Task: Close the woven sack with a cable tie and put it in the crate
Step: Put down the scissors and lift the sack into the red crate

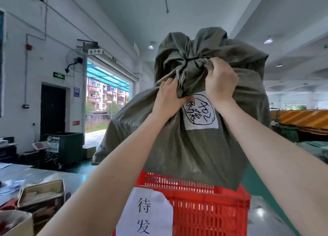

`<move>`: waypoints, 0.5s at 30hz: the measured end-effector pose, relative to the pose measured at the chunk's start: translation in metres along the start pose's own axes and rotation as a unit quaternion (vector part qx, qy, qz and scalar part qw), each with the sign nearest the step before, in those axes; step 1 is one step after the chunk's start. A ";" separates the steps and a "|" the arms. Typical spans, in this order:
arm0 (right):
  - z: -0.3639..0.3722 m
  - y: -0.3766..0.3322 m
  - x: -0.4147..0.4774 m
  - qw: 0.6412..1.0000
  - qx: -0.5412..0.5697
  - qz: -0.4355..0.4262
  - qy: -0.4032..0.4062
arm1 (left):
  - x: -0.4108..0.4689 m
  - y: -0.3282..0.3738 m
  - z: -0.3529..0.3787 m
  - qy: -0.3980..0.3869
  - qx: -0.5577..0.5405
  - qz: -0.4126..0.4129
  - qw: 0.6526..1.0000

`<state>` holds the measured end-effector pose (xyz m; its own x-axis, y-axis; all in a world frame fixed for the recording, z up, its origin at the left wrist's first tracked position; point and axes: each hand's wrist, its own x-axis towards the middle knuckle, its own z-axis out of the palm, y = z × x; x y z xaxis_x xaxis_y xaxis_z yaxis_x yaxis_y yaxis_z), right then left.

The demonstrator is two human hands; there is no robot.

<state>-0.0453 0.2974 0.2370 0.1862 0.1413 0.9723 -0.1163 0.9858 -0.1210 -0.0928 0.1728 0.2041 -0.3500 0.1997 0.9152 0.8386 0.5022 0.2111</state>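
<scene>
Above the red crate (204, 207), both hands grip the tied sack (204, 143).

Paper sign (147, 212) on red crate (209, 211): "待发". White label (200, 111) on sack (195, 147): circled handwriting, not legible. Wall signs too small.

Single view from the camera on my head, facing forward and slightly down along both my forearms. Wide-angle and close: the woven sack (204, 129) fills the centre, the red crate (204, 205) lies at the lower edge, ceiling curving above.
</scene>
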 end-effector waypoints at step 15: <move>0.109 0.031 -0.085 0.983 0.061 -0.031 -0.170 | -0.042 -0.121 0.093 0.001 -0.060 -0.103 0.993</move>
<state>-0.1706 0.3060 0.1724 -0.1381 0.0230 0.9901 -0.2353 0.9703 -0.0554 -0.2185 0.1817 0.1084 -0.5180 0.1023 0.8493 0.7934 0.4285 0.4323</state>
